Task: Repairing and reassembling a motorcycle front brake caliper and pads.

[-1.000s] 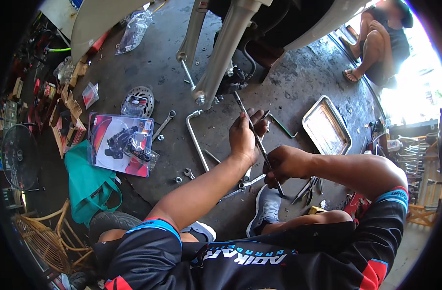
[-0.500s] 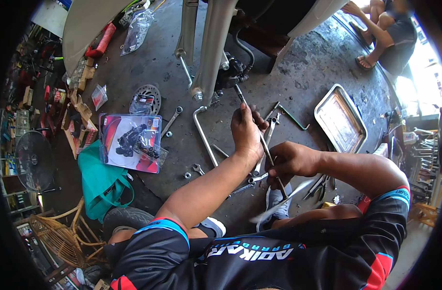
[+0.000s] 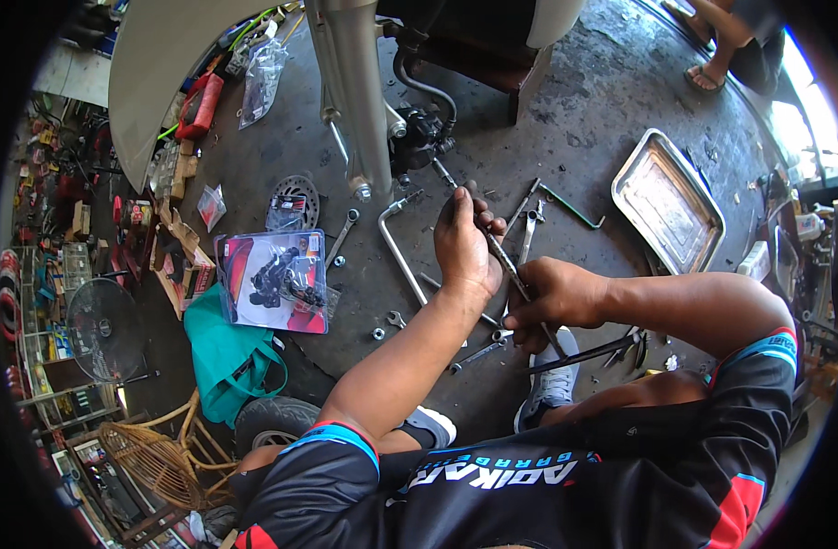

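1. Head view, principal item: one T-handle wrench (image 3: pixel 506 261), slim metal shaft with a dark crossbar (image 3: pixel 583 356); located above the floor, between the black brake caliper (image 3: pixel 417 137) beside the fork leg (image 3: pixel 355 101) and the person's right shoe (image 3: pixel 553 384).
2. Left hand (image 3: pixel 464 240): curled around the upper shaft, near the caliper, thumb raised along it.
3. Right hand (image 3: pixel 561 295): closed around the lower shaft, near the crossbar; the hands are apart from each other, both clamped on the one tool.
4. Long axis: straight, diagonal, upper left to lower right. Working end points away from the person, forward and leftward, at the caliper; whether it is seated on a fastener cannot be told.
5. Crossbar: set across the shaft at its near end, right tip farther from the person than left.
6. Handling, judged: rigid, sturdy, moderate in weight, not fragile; the smooth shaft could slip if oily.
7. Hold, judged: crossbar for turning force; upper shaft, loosely, for steadying and alignment.
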Available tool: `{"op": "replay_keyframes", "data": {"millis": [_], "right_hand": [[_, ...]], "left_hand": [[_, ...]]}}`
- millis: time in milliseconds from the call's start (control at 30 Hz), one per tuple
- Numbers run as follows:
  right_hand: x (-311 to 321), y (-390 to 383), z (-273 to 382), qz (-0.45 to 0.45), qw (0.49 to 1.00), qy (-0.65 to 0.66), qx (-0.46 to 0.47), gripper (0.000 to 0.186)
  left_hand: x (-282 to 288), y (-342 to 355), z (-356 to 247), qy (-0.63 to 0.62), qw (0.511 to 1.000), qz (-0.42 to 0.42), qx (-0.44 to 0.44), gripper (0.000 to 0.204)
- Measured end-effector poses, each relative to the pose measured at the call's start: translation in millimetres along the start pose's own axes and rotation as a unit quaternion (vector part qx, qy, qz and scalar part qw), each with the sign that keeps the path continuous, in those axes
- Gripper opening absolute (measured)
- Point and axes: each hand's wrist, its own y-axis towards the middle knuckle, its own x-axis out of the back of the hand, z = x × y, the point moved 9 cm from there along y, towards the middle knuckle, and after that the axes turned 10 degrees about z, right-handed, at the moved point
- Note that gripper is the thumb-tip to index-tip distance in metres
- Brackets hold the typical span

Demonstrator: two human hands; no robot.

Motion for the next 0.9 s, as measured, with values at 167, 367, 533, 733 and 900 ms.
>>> {"op": "replay_keyframes", "data": {"millis": [167,367,533,733,900], "right_hand": [[-5.3,-1.1,-1.3,0.050,0.988,0.138,0.048,0.024],[3.4,-5.1,3.4,-0.006,0.997,-0.071,0.015,0.027],[5.5,-5.8,22.2,-0.066,0.969,-0.240,0.016,0.028],[-3.8,0.6,-3.8,0.088,0.990,0.075,0.086,0.024],[9.2,-2.7,-4.8,-0.002,0.998,0.008,0.054,0.019]], "left_hand": [[6.1,6.1,-1.7,-0.013,0.998,0.053,-0.009,0.028],[3.4,2.7,-2.8,-0.012,0.999,0.029,-0.009,0.036],[1.2,6.1,-2.2,-0.033,0.998,0.038,-0.027,0.038],[1.3,6.4,-1.3,-0.019,0.998,0.053,-0.024,0.031],[-2.3,1.0,-2.1,0.019,0.999,-0.021,-0.041,0.030]]}}
